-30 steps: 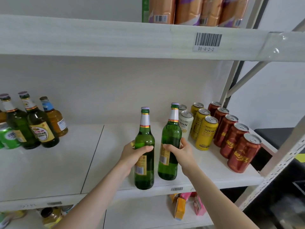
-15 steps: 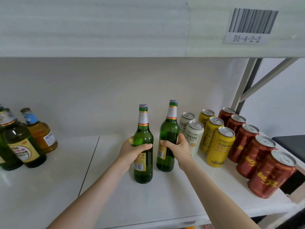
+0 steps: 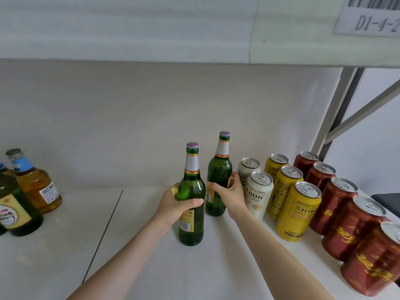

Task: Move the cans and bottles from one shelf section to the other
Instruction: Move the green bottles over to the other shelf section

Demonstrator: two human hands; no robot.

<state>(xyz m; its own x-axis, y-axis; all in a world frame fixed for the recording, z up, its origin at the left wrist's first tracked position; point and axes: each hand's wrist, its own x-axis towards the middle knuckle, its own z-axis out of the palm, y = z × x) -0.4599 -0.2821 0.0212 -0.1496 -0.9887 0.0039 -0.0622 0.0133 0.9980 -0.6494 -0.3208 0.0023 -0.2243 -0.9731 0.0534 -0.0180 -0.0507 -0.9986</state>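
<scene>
A: Gripping anything, that left hand (image 3: pixel 173 204)?

B: Yes. Its fingers and thumb are curled round the belly of the nearer green bottle (image 3: pixel 191 231), with the thumb across the front just above the label. The bottle is upright, its base down at the white board of the right shelf section (image 3: pixel 151 273).

A: And the right hand (image 3: pixel 229 197)?

B: It is wrapped the same way round the farther green bottle (image 3: pixel 219 169), which is at 1 o'clock from the first and just beside it. The thumb is in front and the fingers go round the far side. That bottle is upright too. Whether either base is lifted a hair off the board I cannot tell.

A: What's at 3 o'clock of those 2?

B: Cans in rows running front to back. The 2 white cans (image 3: pixel 258 198) are closest, and the back of the right hand is right beside the front one. Then come 3 yellow cans (image 3: pixel 297 213), then 5 red cans (image 3: pixel 355 230) along the shelf's edge.

A: The other section?

B: Past the dark seam (image 3: pixel 104 232), at 9 o'clock, the left shelf section (image 3: pixel 54 256) holds an amber bottle (image 3: pixel 36 185) with a blue neck label. At its 7 o'clock is a dark green bottle (image 3: pixel 17 211), overlapping it in view. More glass is cut off by the frame edge.

A: Overhead?

B: At 1 o'clock there is a barcode label (image 3: pixel 372 18) on the upper shelf's front edge, partly out of frame.
</scene>
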